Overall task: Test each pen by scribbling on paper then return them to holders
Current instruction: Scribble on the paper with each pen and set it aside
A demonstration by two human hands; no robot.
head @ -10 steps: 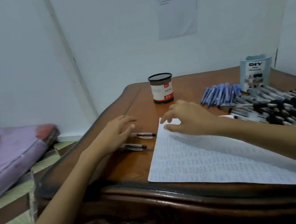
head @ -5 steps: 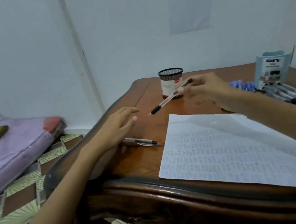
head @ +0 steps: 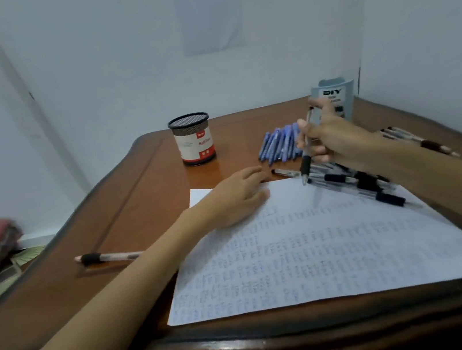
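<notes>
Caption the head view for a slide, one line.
Right hand holds a black-grip pen tip-down at the far edge of the scribbled paper while the left hand rests on it.

Light is soft, cool and rather dim. The bench (head: 148, 194) front edge shows a small glare. Edges bend from the wide lens; the hands look motion-blurred.

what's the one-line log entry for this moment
right hand: holds pen, tip down near paper | left hand: rests flat on paper
</notes>
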